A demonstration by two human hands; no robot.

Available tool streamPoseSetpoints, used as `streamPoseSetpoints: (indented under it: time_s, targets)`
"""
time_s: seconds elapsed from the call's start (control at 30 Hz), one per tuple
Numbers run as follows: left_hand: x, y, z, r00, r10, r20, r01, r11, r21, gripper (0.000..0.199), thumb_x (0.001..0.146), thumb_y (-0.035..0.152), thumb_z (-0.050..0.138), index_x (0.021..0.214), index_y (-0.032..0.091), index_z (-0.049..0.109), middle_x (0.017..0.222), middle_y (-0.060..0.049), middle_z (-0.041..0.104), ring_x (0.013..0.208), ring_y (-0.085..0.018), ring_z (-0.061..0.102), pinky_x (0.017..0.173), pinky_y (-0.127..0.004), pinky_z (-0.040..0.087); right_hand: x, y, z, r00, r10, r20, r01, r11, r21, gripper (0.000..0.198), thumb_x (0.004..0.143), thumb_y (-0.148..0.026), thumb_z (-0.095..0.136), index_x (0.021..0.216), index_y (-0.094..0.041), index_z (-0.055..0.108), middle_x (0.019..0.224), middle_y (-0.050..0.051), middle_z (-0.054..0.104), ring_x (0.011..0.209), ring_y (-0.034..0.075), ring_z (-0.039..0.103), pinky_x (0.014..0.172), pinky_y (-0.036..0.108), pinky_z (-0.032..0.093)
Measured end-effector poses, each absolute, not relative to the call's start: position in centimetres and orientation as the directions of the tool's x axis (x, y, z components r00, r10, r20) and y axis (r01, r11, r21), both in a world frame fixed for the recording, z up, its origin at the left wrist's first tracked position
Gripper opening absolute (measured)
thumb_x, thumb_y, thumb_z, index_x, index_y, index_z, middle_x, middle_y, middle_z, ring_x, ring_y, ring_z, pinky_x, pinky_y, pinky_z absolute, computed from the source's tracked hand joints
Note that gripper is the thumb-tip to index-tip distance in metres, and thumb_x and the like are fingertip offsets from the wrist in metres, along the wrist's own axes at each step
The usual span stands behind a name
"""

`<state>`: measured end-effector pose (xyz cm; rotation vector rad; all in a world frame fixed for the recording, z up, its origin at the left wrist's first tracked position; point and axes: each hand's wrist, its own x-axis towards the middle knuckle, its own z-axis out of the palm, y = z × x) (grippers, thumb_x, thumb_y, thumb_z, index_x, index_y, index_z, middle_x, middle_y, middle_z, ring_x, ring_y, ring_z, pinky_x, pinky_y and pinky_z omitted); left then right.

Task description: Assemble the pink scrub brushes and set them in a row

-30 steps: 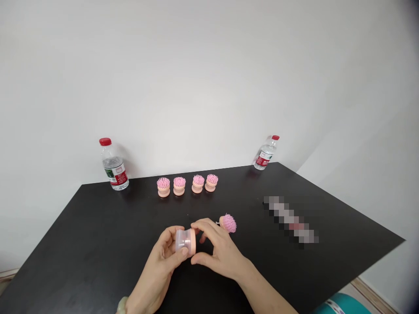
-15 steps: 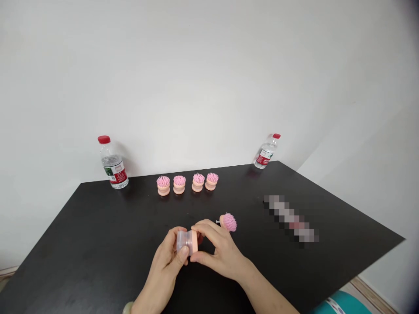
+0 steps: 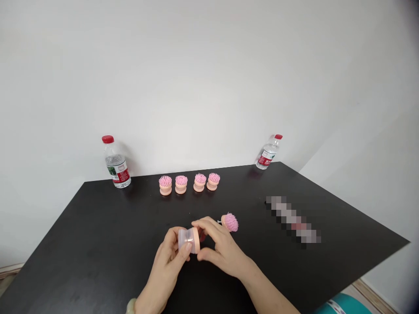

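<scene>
My left hand (image 3: 166, 261) grips a small clear plastic cup (image 3: 184, 239), narrowed at its middle, tilted on its side above the table. A peach ring (image 3: 196, 240) sits on the cup's right end. My right hand (image 3: 219, 248) curls around that ring, with fingertips at its top edge and the thumb by its lower edge. Just beyond the right hand, a brush head (image 3: 230, 222) with pink bristles lies on its side, a thin whitish stem sticking out to the left. Part of the ring's far side is hidden by fingers.
Several pink-bristled, peach-based brushes (image 3: 180, 185) stand in a row near the wall. Water bottles with red caps stand at the back left (image 3: 118, 168) and back right (image 3: 268, 155). A pixelated long object (image 3: 294, 220) lies at right on the black table (image 3: 81, 244).
The right thumb has shifted slightly to the right along the ring, and the ring's face is turned a little more toward me. The view has shifted slightly.
</scene>
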<state>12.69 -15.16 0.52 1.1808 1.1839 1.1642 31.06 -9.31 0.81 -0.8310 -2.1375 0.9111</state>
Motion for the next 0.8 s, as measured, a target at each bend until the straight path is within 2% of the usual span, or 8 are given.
streamPoseSetpoints:
  time_s: [0.1, 0.2, 0.27, 0.43, 0.53, 0.63, 0.7, 0.8]
  targets:
    - [12.8, -15.1, 0.6, 0.017, 0.999, -0.043, -0.017, 0.043, 0.999, 0.032, 0.090, 0.055, 0.061, 0.092, 0.023, 0.061, 0.081, 0.000, 0.059, 0.076, -0.018, 0.052, 0.074, -0.028, 0.042, 31.0, -9.5, 1.3, -0.573, 0.758, 0.312, 0.284, 0.541, -0.792, 0.026, 0.091, -0.036, 0.070, 0.112, -0.024, 0.063, 0.105, 0.005, 0.063, 0.088, 0.019, 0.064, 0.082, 0.036, 0.057]
    - [12.7, -15.1, 0.5, -0.006, 0.999, -0.049, -0.009, 0.049, 0.999, 0.034, 0.091, 0.055, 0.058, 0.087, 0.022, 0.061, 0.084, -0.001, 0.061, 0.077, -0.019, 0.052, 0.073, -0.029, 0.042, 31.0, -9.7, 1.7, -0.607, 0.737, 0.299, 0.291, 0.556, -0.779, 0.047, 0.080, -0.027, 0.081, 0.122, -0.025, 0.060, 0.130, 0.009, 0.057, 0.117, 0.026, 0.060, 0.099, 0.041, 0.052]
    - [12.6, -15.2, 0.4, -0.004, 0.999, -0.050, -0.020, 0.049, 0.999, 0.033, 0.091, 0.055, 0.059, 0.087, 0.022, 0.061, 0.085, -0.002, 0.062, 0.078, -0.019, 0.053, 0.073, -0.029, 0.043, 30.9, -9.8, 1.5, -0.612, 0.749, 0.254, 0.317, 0.526, -0.789, 0.060, 0.075, -0.025, 0.085, 0.127, -0.027, 0.057, 0.135, 0.009, 0.056, 0.124, 0.027, 0.057, 0.103, 0.042, 0.048]
    - [12.6, -15.1, 0.3, -0.006, 0.997, -0.077, -0.027, 0.077, 0.997, 0.035, 0.089, 0.057, 0.061, 0.086, 0.022, 0.061, 0.080, -0.001, 0.061, 0.076, -0.019, 0.053, 0.073, -0.029, 0.043, 30.8, -9.4, 1.1, -0.562, 0.796, 0.223, 0.356, 0.476, -0.804, 0.043, 0.076, -0.016, 0.082, 0.114, -0.028, 0.066, 0.107, 0.001, 0.069, 0.099, 0.022, 0.067, 0.088, 0.035, 0.053]
    - [12.6, -15.0, 0.2, -0.034, 0.993, -0.109, -0.044, 0.107, 0.993, 0.037, 0.087, 0.060, 0.062, 0.088, 0.022, 0.062, 0.080, -0.001, 0.063, 0.078, -0.020, 0.056, 0.074, -0.030, 0.044, 31.2, -9.0, 1.4, -0.509, 0.835, 0.210, 0.389, 0.441, -0.809, 0.028, 0.073, -0.017, 0.085, 0.096, -0.026, 0.072, 0.105, 0.001, 0.069, 0.096, 0.022, 0.067, 0.089, 0.037, 0.051]
    - [12.5, -14.9, 0.2, -0.061, 0.989, -0.138, -0.043, 0.136, 0.990, 0.039, 0.085, 0.061, 0.064, 0.092, 0.023, 0.064, 0.084, -0.001, 0.063, 0.081, -0.021, 0.059, 0.077, -0.031, 0.046, 32.1, -8.7, 1.8, -0.463, 0.878, 0.121, 0.482, 0.364, -0.797, 0.016, 0.073, -0.018, 0.086, 0.080, -0.025, 0.073, 0.113, 0.001, 0.067, 0.104, 0.024, 0.065, 0.095, 0.039, 0.048]
    - [12.4, -14.9, 0.2, -0.066, 0.987, -0.144, -0.032, 0.142, 0.989, 0.040, 0.085, 0.062, 0.063, 0.094, 0.023, 0.065, 0.086, -0.001, 0.063, 0.081, -0.021, 0.059, 0.078, -0.031, 0.046, 32.6, -8.5, 1.9, -0.471, 0.879, 0.071, 0.549, 0.354, -0.757, 0.022, 0.070, -0.018, 0.088, 0.084, -0.026, 0.073, 0.120, 0.001, 0.063, 0.108, 0.025, 0.063, 0.096, 0.038, 0.049]
    - [12.4, -15.0, 0.3, -0.068, 0.990, -0.121, 0.010, 0.122, 0.992, 0.038, 0.085, 0.060, 0.064, 0.094, 0.023, 0.065, 0.083, -0.001, 0.063, 0.079, -0.021, 0.059, 0.076, -0.030, 0.045, 32.9, -8.2, 1.6, -0.540, 0.838, 0.081, 0.612, 0.457, -0.645, 0.031, 0.073, -0.008, 0.082, 0.096, -0.025, 0.070, 0.125, 0.003, 0.061, 0.112, 0.024, 0.062, 0.097, 0.037, 0.050]
